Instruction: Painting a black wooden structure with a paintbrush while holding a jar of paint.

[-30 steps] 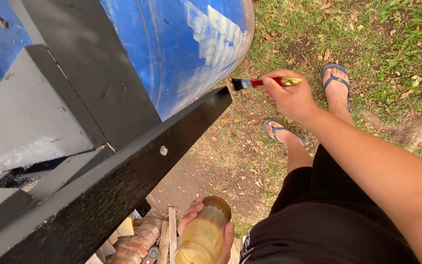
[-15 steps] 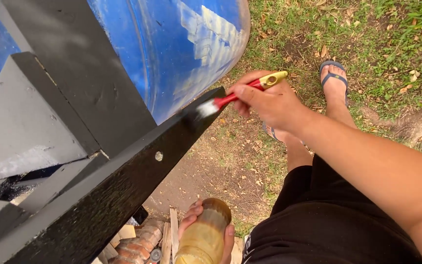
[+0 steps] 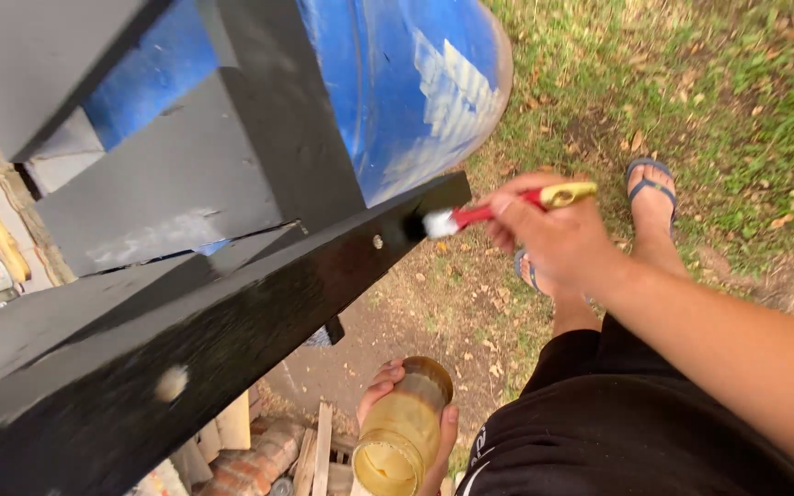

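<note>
the left hand is gripping a yellowish jar down low, fingers wrapped round it. farther out, the right hand is pinching a red-handled brush, its bristles seemingly touching the black beam under the blue barrel.

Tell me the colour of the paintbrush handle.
Red with a yellow end: the paintbrush in the right hand, seen in the head view.

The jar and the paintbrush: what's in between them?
In the head view, only bare dirt ground with dry leaves lies between jar and paintbrush.
</note>
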